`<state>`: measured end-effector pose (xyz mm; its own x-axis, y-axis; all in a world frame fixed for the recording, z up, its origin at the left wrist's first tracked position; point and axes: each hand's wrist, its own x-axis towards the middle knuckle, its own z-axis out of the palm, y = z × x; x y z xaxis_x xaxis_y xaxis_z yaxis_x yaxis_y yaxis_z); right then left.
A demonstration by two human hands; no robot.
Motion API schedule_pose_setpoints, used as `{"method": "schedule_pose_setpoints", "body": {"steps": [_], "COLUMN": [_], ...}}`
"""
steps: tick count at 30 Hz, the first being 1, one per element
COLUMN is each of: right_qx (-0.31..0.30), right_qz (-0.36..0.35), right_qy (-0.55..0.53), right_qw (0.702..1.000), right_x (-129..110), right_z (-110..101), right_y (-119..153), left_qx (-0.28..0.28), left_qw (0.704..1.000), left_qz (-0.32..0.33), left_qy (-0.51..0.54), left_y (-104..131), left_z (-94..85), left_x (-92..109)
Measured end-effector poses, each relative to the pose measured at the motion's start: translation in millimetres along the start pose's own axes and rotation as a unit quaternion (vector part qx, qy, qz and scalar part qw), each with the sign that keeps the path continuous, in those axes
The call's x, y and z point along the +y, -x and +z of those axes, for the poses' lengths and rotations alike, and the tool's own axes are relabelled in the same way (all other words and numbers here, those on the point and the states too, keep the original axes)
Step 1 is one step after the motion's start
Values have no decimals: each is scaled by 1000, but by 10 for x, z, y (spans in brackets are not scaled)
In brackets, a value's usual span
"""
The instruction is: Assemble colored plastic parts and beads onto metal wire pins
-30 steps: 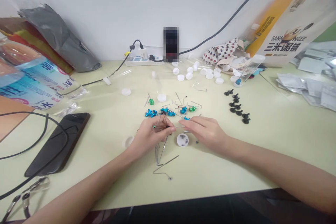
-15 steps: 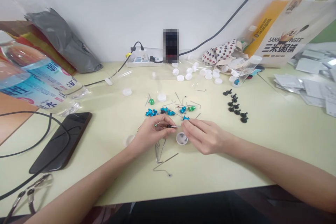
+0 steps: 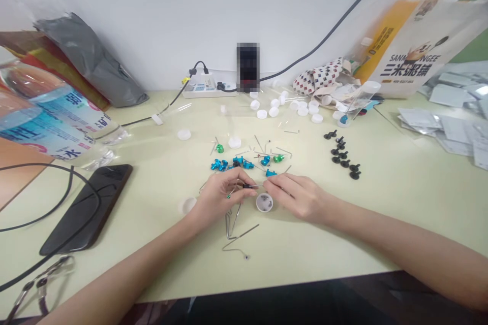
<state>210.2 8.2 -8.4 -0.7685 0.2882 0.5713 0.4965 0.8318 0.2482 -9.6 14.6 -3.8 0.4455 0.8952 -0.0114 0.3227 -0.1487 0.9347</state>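
My left hand (image 3: 217,193) is closed, thumb and finger pinching a small black piece (image 3: 247,186) with a thin metal rod (image 3: 257,186) leading out of it. At the rod's other end, the fingertips of my right hand (image 3: 301,197) are pressed together; exactly what they grip is hidden. A small green part (image 3: 229,196) shows by my left palm. Just below the fingertips sits a white cap (image 3: 264,203) with tiny dark pieces inside. Beyond my hands lie blue metal parts (image 3: 219,164), a green one (image 3: 278,158) and bent metal rods. More bent rods (image 3: 240,233) rest nearer me.
Black round-based pieces (image 3: 344,163) lie at the right, white caps (image 3: 274,111) at the back. Water bottles (image 3: 57,117) and a phone (image 3: 89,208) occupy the left. A power strip (image 3: 209,90) is by the wall; a paper bag (image 3: 415,51) stands back right.
Both hands have shifted very slightly, and the black piece in my left hand sits a little lower and further right. The fingers of my right hand have drawn in a bit.
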Motion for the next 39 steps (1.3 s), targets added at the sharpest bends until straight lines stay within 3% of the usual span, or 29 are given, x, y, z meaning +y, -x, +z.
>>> {"method": "schedule_pose_setpoints", "body": {"steps": [11,19,29,39], "right_qx": [-9,8,25,-7], "right_qz": [98,184,209,264], "right_qy": [-120,-185,-208,-274], "right_qw": [988,965,955,925], "right_x": [-54,-69,-85,-120], "right_z": [97,221,207,209], "right_y": [57,101,38,21], "left_qx": [14,14,25,13], "left_qw": [995,996,990,989], "left_qz": [17,9,14,11], "left_qy": [-102,-93,-138,-148], "left_y": [33,26,9,-3], "left_z": [16,21,42,41], "left_x": [30,26,49,50]}}
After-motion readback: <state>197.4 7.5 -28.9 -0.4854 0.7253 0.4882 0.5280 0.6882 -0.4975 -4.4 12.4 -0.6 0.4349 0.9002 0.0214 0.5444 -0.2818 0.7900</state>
